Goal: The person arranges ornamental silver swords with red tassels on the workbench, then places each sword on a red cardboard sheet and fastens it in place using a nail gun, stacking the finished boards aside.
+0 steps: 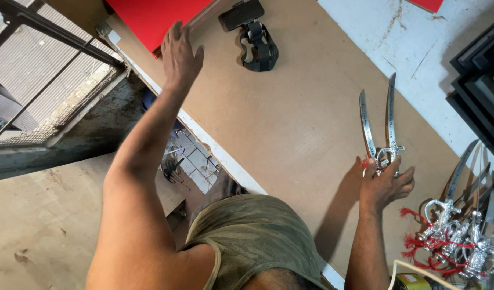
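Right hand (385,185) on two swords (380,126)

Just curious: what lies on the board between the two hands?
Head view: only bare brown board between the left hand and right hand; the phone mount sits farther up.

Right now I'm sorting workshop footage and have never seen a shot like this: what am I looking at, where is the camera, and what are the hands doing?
There is one picture, taken by a camera on the person's head, looking down over their shoulders. The left hand reaches out to the edge of a red board at the far end of a brown hardboard sheet. The right hand grips the hilts of two small silver ornamental swords lying on that sheet. More such swords with red tassels are piled at the right. A phone on a strap mount lies near the red board.
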`<state>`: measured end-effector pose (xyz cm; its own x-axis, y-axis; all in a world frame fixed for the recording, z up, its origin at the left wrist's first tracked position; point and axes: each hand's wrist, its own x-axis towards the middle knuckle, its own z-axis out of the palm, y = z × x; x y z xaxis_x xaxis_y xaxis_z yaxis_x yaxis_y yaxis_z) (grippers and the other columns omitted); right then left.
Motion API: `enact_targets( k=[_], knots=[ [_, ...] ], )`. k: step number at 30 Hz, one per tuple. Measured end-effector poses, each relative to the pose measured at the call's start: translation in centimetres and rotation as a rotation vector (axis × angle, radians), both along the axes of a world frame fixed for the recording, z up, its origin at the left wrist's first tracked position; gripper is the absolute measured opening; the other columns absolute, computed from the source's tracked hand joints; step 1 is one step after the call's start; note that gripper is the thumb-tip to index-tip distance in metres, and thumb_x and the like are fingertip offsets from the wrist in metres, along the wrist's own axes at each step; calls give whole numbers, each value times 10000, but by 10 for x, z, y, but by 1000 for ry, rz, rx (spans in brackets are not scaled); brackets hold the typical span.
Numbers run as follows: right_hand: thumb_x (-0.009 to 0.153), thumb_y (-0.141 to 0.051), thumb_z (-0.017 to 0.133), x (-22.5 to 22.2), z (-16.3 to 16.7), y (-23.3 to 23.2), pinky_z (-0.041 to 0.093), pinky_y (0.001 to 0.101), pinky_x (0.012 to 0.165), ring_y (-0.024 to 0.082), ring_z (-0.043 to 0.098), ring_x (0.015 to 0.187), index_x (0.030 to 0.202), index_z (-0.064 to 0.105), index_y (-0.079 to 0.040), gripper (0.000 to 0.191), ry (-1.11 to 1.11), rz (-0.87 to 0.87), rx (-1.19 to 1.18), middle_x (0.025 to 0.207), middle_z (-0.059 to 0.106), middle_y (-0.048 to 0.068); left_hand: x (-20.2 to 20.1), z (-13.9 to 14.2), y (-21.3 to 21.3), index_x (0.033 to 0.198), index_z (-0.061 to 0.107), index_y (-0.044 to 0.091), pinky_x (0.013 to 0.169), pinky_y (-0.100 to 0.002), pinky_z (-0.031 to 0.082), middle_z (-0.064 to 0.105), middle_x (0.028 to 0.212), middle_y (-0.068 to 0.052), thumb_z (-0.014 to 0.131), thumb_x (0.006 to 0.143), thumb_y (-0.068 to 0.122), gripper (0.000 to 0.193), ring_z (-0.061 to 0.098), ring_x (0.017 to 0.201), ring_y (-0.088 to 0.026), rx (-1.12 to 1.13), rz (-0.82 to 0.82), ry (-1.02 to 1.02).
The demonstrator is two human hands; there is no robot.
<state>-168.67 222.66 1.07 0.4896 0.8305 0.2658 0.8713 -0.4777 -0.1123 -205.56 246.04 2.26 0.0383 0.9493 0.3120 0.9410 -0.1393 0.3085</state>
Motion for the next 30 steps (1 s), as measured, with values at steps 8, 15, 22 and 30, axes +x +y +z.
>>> enact_targets(
  k=[8, 15, 22, 30],
  knots=[
    [953, -346, 743, -40, -38, -52, 344, 639, 1123, 481, 370, 1406, 1418, 631, -73, 550, 120, 74, -82, 1574, 425, 270, -30, -24, 95, 1448, 519, -58, 1242, -568, 181, 514, 1529, -244, 721, 977, 217, 581, 464, 1442, -324, -85, -74, 311],
    [944, -312, 753, -34, -77, -154, 400, 540, 1090, 406, 528, 1293, 1282, 693, -55, 429, 225, -77, -91, 1413, 601, 227, -32, -50, 98, 1436, 570, -16, 1253, -525, 191, 640, 1436, -205, 640, 973, 31, 470, 610, 1334, -244, 15, -132, 657],
    [968, -240, 758, -23, -61, -185, 424, 484, 1101, 379, 555, 1274, 1283, 690, -31, 384, 246, -54, 76, 1367, 653, 189, -57, 46, 34, 1130, 758, 19, 822, -428, 527, 740, 930, -110, 671, 1096, 66, 105, 689, 779, -222, 311, -214, 109],
    [988, -143, 747, 0, -16, -188, 526, 373, 1060, 227, 642, 1240, 1398, 608, 2, 457, 804, 156, 439, 1370, 651, 139, -2, 97, -125, 1223, 715, -27, 719, -182, 508, 728, 957, -16, 665, 1109, 136, 206, 618, 799, -44, -481, -543, -1102]
  ],
)
